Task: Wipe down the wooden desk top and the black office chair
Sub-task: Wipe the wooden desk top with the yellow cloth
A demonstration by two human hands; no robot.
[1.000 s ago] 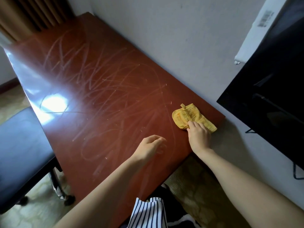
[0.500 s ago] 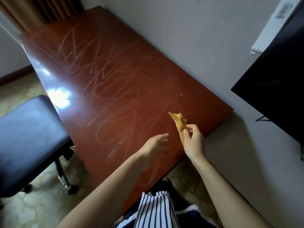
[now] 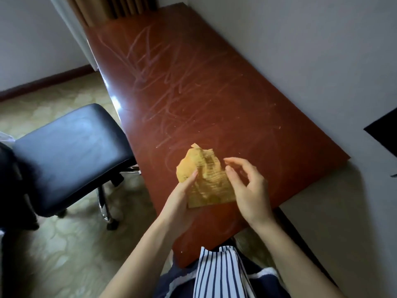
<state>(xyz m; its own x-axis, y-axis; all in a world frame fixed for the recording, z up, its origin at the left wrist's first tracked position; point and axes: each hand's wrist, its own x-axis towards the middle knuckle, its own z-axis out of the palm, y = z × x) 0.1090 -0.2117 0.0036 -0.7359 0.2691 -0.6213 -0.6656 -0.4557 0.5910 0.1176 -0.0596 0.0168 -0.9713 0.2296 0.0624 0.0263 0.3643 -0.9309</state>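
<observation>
- Plainly, the step in hand is readying the yellow cloth (image 3: 206, 181). It is lifted clear of the wooden desk top (image 3: 225, 89) and held over the desk's near end, crumpled and partly unfolded, between both hands.
- The left hand (image 3: 180, 196) grips the cloth's lower left part, with the thumb laid over the front and the fingers curled behind.
- The right hand (image 3: 251, 190) sits at the cloth's right edge with its fingers loosely bent and parted. Whether any of them pinches the fabric cannot be told, since that edge runs behind the palm.
- Pale wipe streaks cross most of the desk top, so I judge the desk pass largely done and the cloth being turned to a fresh face.
- The black office chair (image 3: 71, 151) stands just left of the desk, seat up, and neither hand touches it.
- The next move likely calls for a flat, folded pad in one hand. After that comes either a last stroke along the near desk edge or a reach left to the seat.
</observation>
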